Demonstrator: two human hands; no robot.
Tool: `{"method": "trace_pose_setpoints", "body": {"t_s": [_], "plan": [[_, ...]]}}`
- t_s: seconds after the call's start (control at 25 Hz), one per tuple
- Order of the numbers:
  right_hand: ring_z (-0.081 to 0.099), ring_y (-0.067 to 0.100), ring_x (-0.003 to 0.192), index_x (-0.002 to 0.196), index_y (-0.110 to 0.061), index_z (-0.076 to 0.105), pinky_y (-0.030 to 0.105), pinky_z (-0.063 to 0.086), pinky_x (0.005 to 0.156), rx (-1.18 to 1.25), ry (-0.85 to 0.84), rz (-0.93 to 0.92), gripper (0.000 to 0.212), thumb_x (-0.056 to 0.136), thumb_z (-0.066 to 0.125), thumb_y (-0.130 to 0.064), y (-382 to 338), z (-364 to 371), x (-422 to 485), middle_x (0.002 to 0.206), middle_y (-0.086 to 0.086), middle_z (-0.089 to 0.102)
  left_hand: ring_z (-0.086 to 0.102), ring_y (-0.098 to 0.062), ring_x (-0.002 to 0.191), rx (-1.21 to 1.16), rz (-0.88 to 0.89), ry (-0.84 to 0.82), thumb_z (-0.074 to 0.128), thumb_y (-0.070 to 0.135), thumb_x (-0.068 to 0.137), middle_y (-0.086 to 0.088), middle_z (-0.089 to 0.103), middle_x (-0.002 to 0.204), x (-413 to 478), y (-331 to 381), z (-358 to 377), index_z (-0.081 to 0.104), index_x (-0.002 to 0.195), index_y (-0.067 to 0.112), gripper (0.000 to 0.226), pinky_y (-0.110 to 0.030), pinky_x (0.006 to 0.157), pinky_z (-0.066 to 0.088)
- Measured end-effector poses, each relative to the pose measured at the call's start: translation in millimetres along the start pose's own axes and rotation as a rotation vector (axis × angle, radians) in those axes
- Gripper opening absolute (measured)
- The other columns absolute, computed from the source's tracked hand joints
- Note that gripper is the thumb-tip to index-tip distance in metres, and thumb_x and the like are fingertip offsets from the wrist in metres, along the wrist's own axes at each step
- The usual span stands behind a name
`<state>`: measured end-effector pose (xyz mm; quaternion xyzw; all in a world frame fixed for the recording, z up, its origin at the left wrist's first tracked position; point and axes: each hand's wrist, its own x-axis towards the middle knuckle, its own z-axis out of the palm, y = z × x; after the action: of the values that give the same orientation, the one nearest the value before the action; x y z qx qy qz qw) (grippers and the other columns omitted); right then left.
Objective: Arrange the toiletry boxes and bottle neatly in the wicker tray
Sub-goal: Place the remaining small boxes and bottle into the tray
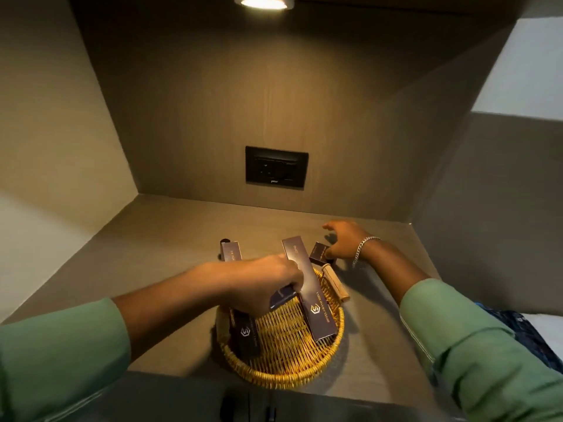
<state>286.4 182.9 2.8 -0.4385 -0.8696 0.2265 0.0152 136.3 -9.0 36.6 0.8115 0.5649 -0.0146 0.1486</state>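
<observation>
A round yellow wicker tray (283,373) sits on the shelf near its front edge. A long dark box (316,312) leans over the tray's right rim. My left hand (262,284) reaches over the tray and grips a short dark box (281,298) beneath the fingers. Another dark box (245,333) lies at the tray's left side. Behind the tray stands one more dark box (230,251) with a dark bottle top (224,240) behind it. My right hand (347,242) pinches a small dark box (318,252) on the shelf beyond the tray.
A wooden handle (335,283) sticks out at the tray's right rim. A black wall socket (275,167) is set in the back panel. Niche walls close in left and right, and a ceiling lamp (263,1) shines above.
</observation>
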Motion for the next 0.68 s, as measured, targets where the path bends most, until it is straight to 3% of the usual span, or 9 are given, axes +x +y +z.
{"method": "trace_pose_setpoints", "body": {"t_s": [0.08,0.16,0.36,0.52,0.68], "plan": [[0.057,0.029,0.112,0.130,-0.010,0.049,0.040,0.051,0.091,-0.019,-0.014,-0.005,0.062,0.074,0.076,-0.015,2.8,4.4,9.3,0.127,0.015,0.060,0.044,-0.020,0.111,0.095,0.018,-0.043,0.071,0.006,0.077,-0.004,0.053,0.119,2.3,3.7,7.9,0.053,0.121,0.018,0.049,-0.036,0.089,0.049],[0.059,0.030,0.106,0.124,-0.010,0.054,0.040,0.053,0.089,-0.086,0.007,-0.016,0.053,0.076,0.074,-0.017,1.1,8.1,13.4,0.120,0.014,0.062,0.042,-0.022,0.116,0.148,0.016,-0.081,0.070,0.006,0.078,-0.005,0.053,0.122,4.3,5.1,12.3,0.053,0.123,0.017,0.050,-0.042,0.094,0.047],[0.060,0.024,0.089,0.107,-0.012,0.066,0.033,0.052,0.072,-0.135,0.027,-0.071,0.028,0.080,0.069,-0.018,0.5,13.7,10.1,0.105,0.013,0.068,0.039,-0.024,0.118,0.117,-0.067,-0.121,0.070,0.004,0.078,-0.006,0.047,0.128,7.7,5.4,16.0,0.052,0.126,0.019,0.053,-0.037,0.090,0.048],[0.060,0.021,0.084,0.105,-0.012,0.069,0.031,0.051,0.071,-0.113,0.016,-0.063,0.032,0.074,0.075,-0.020,0.9,14.6,-1.5,0.101,0.011,0.071,0.041,-0.022,0.115,0.070,-0.083,-0.164,0.070,0.002,0.078,-0.005,0.046,0.126,8.0,8.8,14.6,0.052,0.126,0.020,0.054,-0.024,0.075,0.040],[0.062,0.026,0.095,0.111,-0.011,0.065,0.035,0.054,0.078,-0.087,0.124,-0.051,0.042,0.072,0.079,-0.020,-2.5,13.6,-22.4,0.107,0.013,0.068,0.048,-0.020,0.111,-0.040,-0.130,-0.129,0.071,0.014,0.078,-0.001,0.051,0.123,3.6,6.9,8.5,0.052,0.125,0.022,0.051,-0.033,0.085,0.053]]}}
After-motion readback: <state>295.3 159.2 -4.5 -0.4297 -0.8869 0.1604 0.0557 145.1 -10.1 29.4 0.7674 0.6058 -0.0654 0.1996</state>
